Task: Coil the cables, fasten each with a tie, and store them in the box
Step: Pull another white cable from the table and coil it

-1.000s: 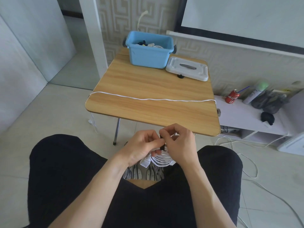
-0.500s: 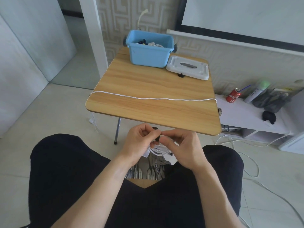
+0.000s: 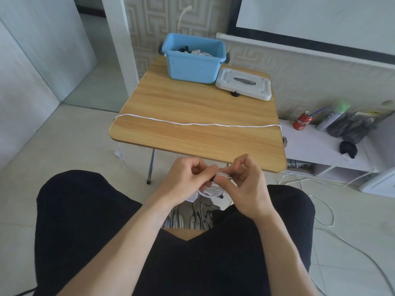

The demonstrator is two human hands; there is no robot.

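White cable coil (image 3: 210, 191) is in our hands, held over the lap just in front of the near edge of the table (image 3: 192, 107). Left hand (image 3: 185, 180) has fingers curled, pinching the coil at its top. Right hand (image 3: 242, 184) pinches the same spot from the other side, thumb and forefinger closed on it, other fingers curled loose. Small black tie (image 3: 212, 178) sits between the two pinches, mostly hidden; can't tell if it's wrapped fully or locked.

Step in hand, as we read it: fastening the tie on this coil. Coiling looks done, loops hang below the fingers.

Next move calls for keeping the loops bunched with one hand while the other pulls the tie snug, then reaching across the table to drop the bundle in the blue box (image 3: 193, 58). Box is open at the far edge, already has cables in it; its white lid (image 3: 243, 83) lies just beside it on the right.

Second white cable (image 3: 196, 124) lies straight across the table, both ends hanging off. Uncoiled, so we judge the task is partway. More white cable trails on the floor to the right.
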